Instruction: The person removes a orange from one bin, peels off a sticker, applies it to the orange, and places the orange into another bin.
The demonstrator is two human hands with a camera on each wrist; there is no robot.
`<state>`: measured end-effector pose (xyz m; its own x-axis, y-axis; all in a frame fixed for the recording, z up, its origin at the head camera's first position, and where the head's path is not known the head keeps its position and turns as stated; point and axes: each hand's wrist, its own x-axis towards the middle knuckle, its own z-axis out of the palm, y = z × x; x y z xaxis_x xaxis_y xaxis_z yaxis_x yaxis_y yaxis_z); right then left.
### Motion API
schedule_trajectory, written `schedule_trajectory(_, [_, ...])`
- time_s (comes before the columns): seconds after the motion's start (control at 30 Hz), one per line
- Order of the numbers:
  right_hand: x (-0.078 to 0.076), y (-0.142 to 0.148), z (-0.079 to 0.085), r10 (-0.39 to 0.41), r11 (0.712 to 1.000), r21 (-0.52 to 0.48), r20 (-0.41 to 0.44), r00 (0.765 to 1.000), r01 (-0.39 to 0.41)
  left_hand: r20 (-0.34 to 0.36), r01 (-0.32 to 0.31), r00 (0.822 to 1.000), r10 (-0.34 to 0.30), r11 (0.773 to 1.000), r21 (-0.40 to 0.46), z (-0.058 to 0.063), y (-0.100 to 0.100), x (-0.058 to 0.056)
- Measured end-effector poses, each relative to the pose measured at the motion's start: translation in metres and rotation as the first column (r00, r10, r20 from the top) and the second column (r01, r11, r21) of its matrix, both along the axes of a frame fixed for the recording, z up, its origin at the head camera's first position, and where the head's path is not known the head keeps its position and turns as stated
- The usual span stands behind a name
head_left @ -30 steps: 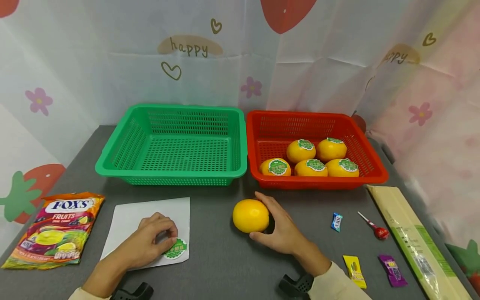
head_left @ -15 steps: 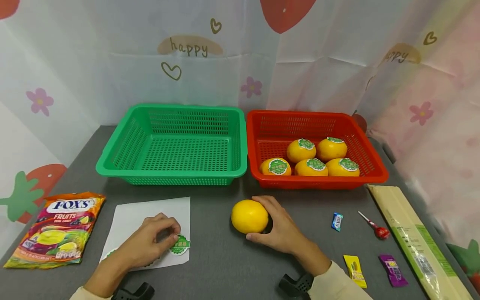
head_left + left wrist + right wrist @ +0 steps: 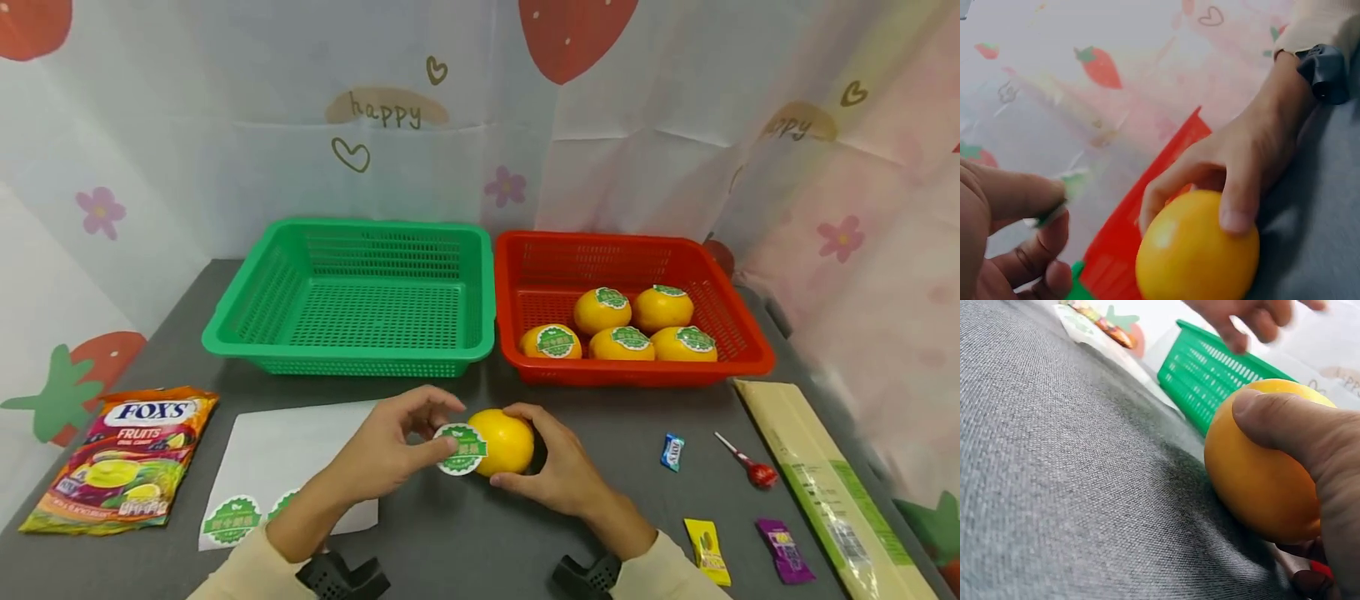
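My left hand point(image 3: 386, 454) pinches a round green-and-white sticker point(image 3: 470, 451) between thumb and fingers. The sticker overlaps the left side of a plain yellow citrus fruit point(image 3: 508, 442) in the head view; in the left wrist view its edge point(image 3: 1074, 185) shows apart from the fruit. My right hand point(image 3: 558, 467) grips this fruit from the right on the grey table, thumb in front and fingers behind. The right wrist view shows the thumb lying along the fruit point(image 3: 1260, 475). Left of the fruit is a white sticker sheet point(image 3: 292, 446), bearing green stickers point(image 3: 231, 521) partly hidden by my left forearm.
Behind stand a green basket point(image 3: 375, 354) with nothing in it and a red basket point(image 3: 630, 372) holding several stickered fruits point(image 3: 602, 311). A candy bag point(image 3: 123, 467) lies at left. Small wrapped candies point(image 3: 706, 552), a lollipop point(image 3: 761, 475) and a long beige package point(image 3: 832, 483) lie at right.
My left hand has peeled the sticker off the sheet, lifted it and carried it right to the fruit. My right hand has stayed on the fruit.
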<state>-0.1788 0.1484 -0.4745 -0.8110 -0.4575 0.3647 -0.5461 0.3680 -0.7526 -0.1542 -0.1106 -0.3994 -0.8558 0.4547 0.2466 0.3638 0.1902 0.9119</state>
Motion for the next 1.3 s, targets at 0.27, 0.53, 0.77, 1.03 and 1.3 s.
schedule_trajectory(0.27, [-0.002,-0.006,-0.004,0.049,0.999,-0.016,-0.062,0.997,-0.050,-0.038,0.054,0.997,-0.061,0.986,-0.160,-0.004,0.035,-0.023])
schedule_trajectory(0.53, [-0.004,-0.007,-0.002,0.065,0.998,-0.010,-0.073,0.995,-0.066,-0.130,-0.044,0.991,0.013,0.971,-0.236,-0.008,0.044,-0.025])
schedule_trajectory(0.77, [-0.006,-0.004,0.001,0.059,0.998,0.002,-0.067,0.996,-0.059,-0.230,-0.175,0.967,0.111,0.944,-0.280,-0.015,0.051,-0.022])
schedule_trajectory(1.03, [-0.004,0.001,-0.003,0.054,0.998,-0.019,-0.061,0.997,-0.055,-0.563,-0.173,0.821,0.095,0.981,-0.088,-0.037,0.056,-0.017])
schedule_trajectory(1.3, [-0.005,0.004,-0.003,0.062,0.998,-0.018,-0.071,0.996,-0.063,-0.680,-0.162,0.733,-0.003,0.970,-0.179,-0.056,0.055,-0.029])
